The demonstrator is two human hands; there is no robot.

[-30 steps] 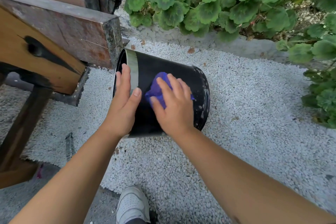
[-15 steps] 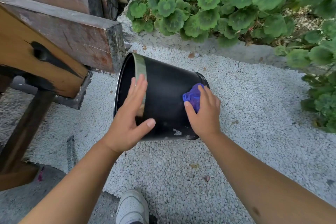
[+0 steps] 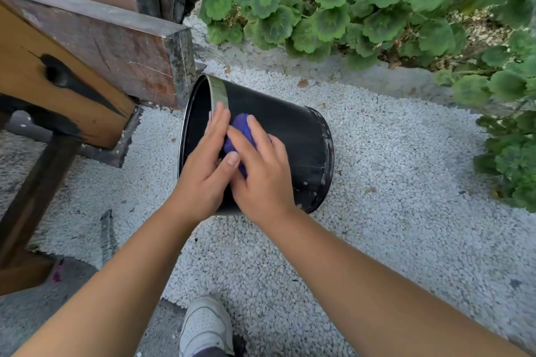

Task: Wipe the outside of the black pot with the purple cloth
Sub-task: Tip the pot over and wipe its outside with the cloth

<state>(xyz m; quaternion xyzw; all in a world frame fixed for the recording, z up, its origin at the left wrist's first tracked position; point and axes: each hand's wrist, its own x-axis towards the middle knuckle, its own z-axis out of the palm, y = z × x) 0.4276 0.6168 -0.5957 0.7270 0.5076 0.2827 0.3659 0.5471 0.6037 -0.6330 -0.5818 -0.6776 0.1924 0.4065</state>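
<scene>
The black pot lies on its side on white gravel, its open mouth facing left and its scuffed base to the right. My left hand rests flat on the pot's wall near the rim, fingers together, steadying it. My right hand presses the bunched purple cloth against the pot's upper side, right beside my left hand. Most of the cloth is hidden under my fingers.
A wooden bench and stone slabs stand close on the left, almost touching the pot's rim. Green leafy plants line the far edge and the right. My white shoe is at the bottom. White gravel lies to the right.
My right hand has slid the cloth from the pot's base end back leftward to the middle, next to my left hand. The left hand stays near the rim.
</scene>
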